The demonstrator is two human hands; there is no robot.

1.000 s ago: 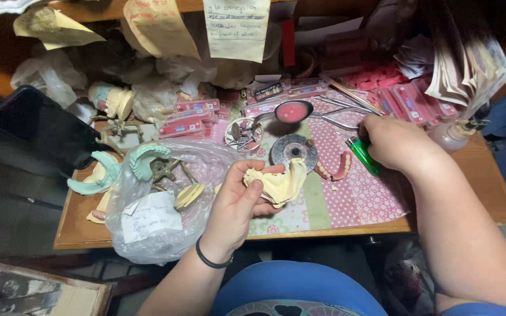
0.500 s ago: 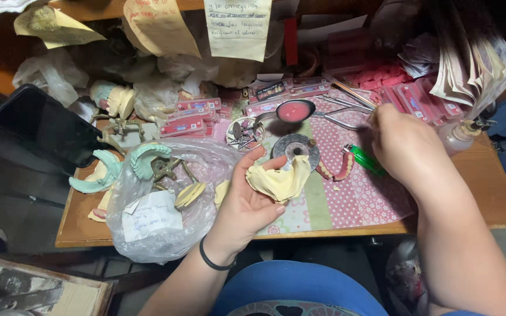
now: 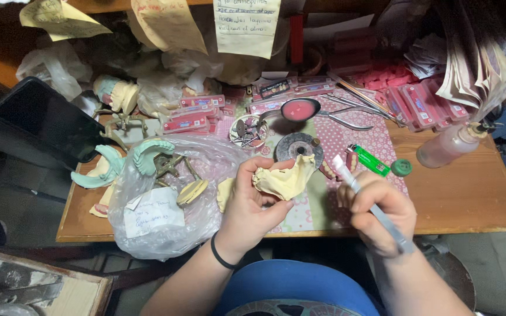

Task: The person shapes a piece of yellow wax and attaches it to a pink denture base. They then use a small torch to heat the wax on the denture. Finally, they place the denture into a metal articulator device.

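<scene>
My left hand [image 3: 252, 203] grips a pale yellow plaster dental cast [image 3: 284, 179] above the table's front edge. My right hand [image 3: 380, 212] holds a thin metal spatula [image 3: 361, 195], its flat tip pointing up and left toward the cast, a short gap away. A green lighter [image 3: 370, 160] and a green cap [image 3: 401, 167] lie just beyond the right hand. A round grey disc [image 3: 298, 148] sits behind the cast.
A clear plastic bag [image 3: 168, 196] with casts and a paper note lies left. A pink-filled spoon [image 3: 301, 109], pliers [image 3: 346, 120], pink boxes [image 3: 415, 104], a bottle [image 3: 449, 144], a dark tablet [image 3: 45, 120] and hanging paper notes [image 3: 246, 23] crowd the back of the wooden table [image 3: 469, 196].
My right hand left the lighter area and came down toward me, now holding the metal spatula. My left hand has lifted and turned the cast slightly.
</scene>
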